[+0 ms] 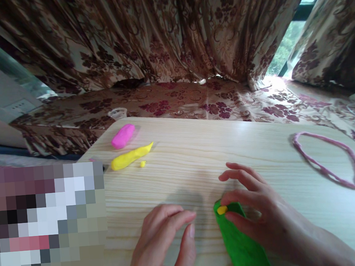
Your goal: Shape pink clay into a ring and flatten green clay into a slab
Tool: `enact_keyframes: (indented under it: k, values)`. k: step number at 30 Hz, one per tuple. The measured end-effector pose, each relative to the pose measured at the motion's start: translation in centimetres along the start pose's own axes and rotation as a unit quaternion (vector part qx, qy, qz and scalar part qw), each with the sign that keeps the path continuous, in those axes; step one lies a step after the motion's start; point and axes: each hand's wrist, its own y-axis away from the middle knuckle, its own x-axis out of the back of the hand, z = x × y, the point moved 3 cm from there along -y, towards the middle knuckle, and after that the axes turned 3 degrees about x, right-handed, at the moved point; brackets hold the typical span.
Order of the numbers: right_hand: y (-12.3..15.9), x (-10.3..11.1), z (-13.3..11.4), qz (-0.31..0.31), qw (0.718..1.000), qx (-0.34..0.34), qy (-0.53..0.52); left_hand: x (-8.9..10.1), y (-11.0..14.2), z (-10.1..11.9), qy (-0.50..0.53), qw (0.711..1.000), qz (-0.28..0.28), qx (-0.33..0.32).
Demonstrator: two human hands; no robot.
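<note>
A flat green clay piece (242,246) lies on the light wooden table (197,156) near its front edge. A small yellow clay bit (222,210) sits on the green piece's upper tip. My right hand (263,212) pinches that tip with thumb and forefinger around the yellow bit, its other fingers spread above. My left hand (164,244) rests on the table just left of the green piece, fingers loosely curled and apart, holding nothing.
A yellow clay roll (130,157) with a tiny yellow crumb (142,164) and a pink clay lump (123,136) lie at the table's far left. A thin pink clay loop (328,158) lies at the right. A clear cup (117,112) and patterned curtains are behind.
</note>
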Motion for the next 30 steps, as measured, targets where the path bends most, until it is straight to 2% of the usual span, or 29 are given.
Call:
enact_keyframes:
  k: [30]
  values:
    - [0.05,-0.52,-0.36,-0.012,1.0,0.02,0.0,0.09,-0.23,-0.03,0.006,1.0,-0.007,0.001]
